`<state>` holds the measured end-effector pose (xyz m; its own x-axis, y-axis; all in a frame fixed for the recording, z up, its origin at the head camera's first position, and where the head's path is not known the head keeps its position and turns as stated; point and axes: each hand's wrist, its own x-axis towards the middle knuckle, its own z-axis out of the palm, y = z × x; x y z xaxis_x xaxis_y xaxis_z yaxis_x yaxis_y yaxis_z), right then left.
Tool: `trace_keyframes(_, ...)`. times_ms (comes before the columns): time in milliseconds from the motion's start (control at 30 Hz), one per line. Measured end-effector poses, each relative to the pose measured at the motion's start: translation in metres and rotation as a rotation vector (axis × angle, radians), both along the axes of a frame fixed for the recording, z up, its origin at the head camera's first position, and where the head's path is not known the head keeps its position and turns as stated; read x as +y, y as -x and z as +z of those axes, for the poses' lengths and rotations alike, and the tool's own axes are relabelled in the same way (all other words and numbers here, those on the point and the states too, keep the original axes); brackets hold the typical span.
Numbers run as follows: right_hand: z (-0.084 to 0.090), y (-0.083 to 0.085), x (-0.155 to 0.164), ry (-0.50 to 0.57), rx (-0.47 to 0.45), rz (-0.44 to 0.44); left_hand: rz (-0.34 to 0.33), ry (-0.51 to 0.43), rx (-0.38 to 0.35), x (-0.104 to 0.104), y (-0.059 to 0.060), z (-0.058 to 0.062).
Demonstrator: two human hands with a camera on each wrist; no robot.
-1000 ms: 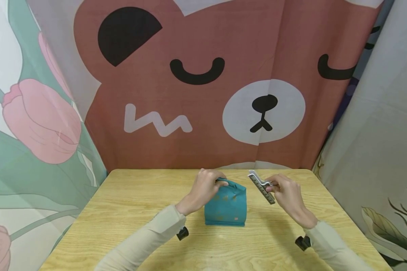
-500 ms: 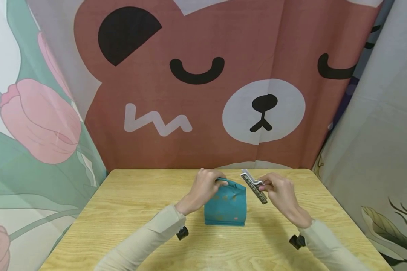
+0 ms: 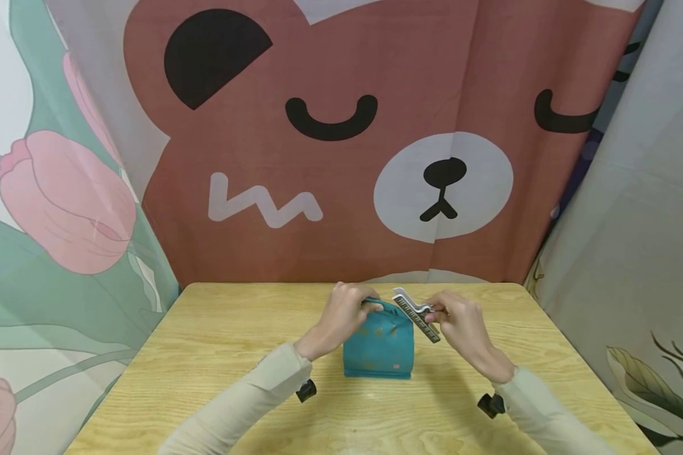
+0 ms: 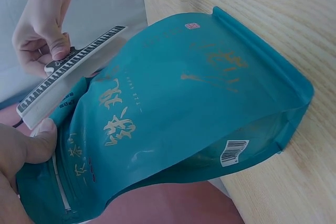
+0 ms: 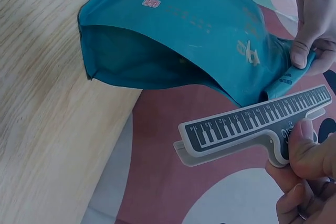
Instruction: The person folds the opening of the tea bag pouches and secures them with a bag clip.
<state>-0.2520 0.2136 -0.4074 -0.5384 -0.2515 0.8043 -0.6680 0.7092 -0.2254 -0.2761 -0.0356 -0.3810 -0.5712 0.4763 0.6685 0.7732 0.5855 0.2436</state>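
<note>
Teal pouch stood upright on bench | left hand fingers pinched its top steady | right hand fingers pinched clip at 2 o'clock, near the top.

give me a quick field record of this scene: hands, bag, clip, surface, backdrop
left hand: pinches the bag's folded top
right hand: holds the clip by its handle end
bag: teal stand-up pouch with gold lettering, upright on the table
clip: long bag-sealing clip with piano-key print, right at the bag's top, not clamped on it
table: light wood grain
backdrop: brown cartoon bear cloth
</note>
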Motion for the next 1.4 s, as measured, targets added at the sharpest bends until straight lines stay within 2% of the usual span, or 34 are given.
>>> trace_keyframes(367, -0.001, 0.005, -0.007, 0.02, -0.01, 0.036, -0.011, -0.002, 0.02, 0.0, 0.0, 0.0)
trace_keyframes(600, 0.002, 0.009, -0.014, -0.007, -0.022, 0.05, 0.004, -0.006, 0.02, 0.001, 0.001, 0.0)
trace_keyframes(767, 0.004, 0.009, -0.014, -0.047, -0.079, 0.051, 0.007, 0.005, 0.016, 0.001, 0.001, 0.0)
trace_keyframes(1067, 0.012, 0.006, -0.009, -0.09, -0.238, 0.09, 0.011, 0.024, 0.016, 0.0, 0.003, 0.0)
trace_keyframes(1267, 0.013, 0.005, -0.008, -0.097, -0.289, 0.097, -0.007, 0.026, -0.027, -0.002, 0.001, -0.001)
trace_keyframes(1400, 0.013, 0.005, -0.007, -0.083, -0.323, 0.105, -0.008, 0.025, -0.029, -0.003, -0.001, -0.002)
